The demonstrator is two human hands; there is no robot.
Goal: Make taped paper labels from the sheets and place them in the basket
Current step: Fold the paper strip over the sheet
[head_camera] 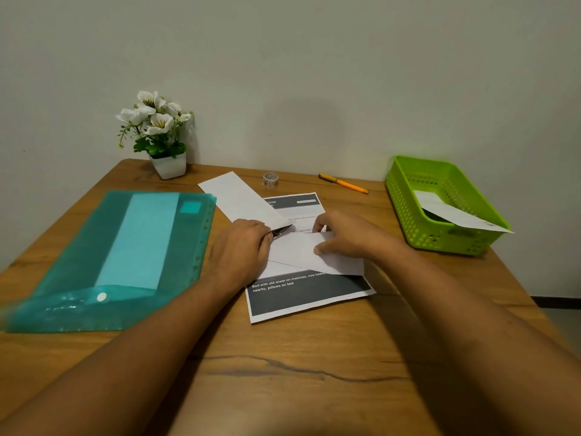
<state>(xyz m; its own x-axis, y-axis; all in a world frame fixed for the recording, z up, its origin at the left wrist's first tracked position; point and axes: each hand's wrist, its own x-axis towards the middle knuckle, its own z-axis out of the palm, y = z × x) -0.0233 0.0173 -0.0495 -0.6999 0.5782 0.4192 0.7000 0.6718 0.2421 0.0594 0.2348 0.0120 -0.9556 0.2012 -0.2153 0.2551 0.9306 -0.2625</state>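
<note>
Labelling under way, apparently at an early stage. On the printed sheet [301, 297], the left hand [240, 247] is curled round a dark pointed tool [281, 230], seemingly a cutter. The right hand [345, 236] pinches a folded white piece [292, 250] between thumb and fingers, flat on the sheet. Beyond, a blank strip [239, 198] lies loose and the tape [270, 179] stands apart. Far right, the basket [405, 196] holds one paper [456, 212], probably a finished label. The piece in hand likely awaits taping.
</note>
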